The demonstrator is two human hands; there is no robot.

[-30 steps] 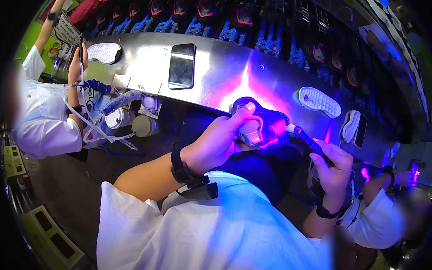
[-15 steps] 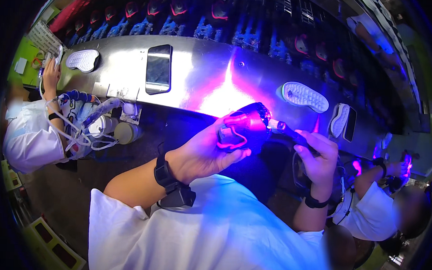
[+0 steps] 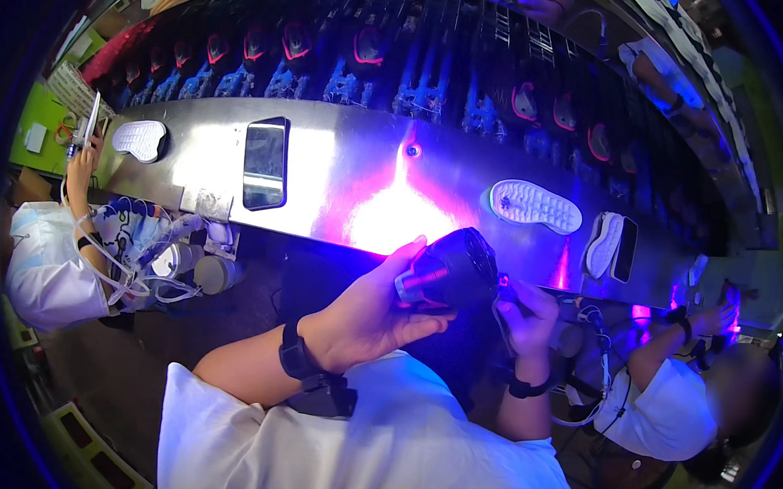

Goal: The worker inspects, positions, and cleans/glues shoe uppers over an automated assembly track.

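Wrapped around a dark shoe upper [image 3: 455, 268] with red-pink trim is my left hand [image 3: 367, 326], thumb beneath and fingers on its far side. I hold the upper above the table's near edge, its rounded dark end to the right. My right hand [image 3: 527, 318] is closed on a thin dark brush [image 3: 504, 285], whose tip is at the upper's right end; whether it touches cannot be seen. A cord or tube hangs by that hand. Beyond my hands, a white shoe sole [image 3: 535, 206] lies tread up on the metal table [image 3: 324, 208].
A dark flat phone-like slab [image 3: 266, 162] lies left of the bright glare. Another white sole [image 3: 139, 139] is farther left; one more [image 3: 603, 245] leans by a dark slab at right. Behind runs a rack [image 3: 364, 49] of several red-trimmed uppers. Co-workers sit at both sides.
The upper has turned, showing more of its dark side, and sits slightly lower. My right hand has moved left and down with the brush. The table appears lower in view.
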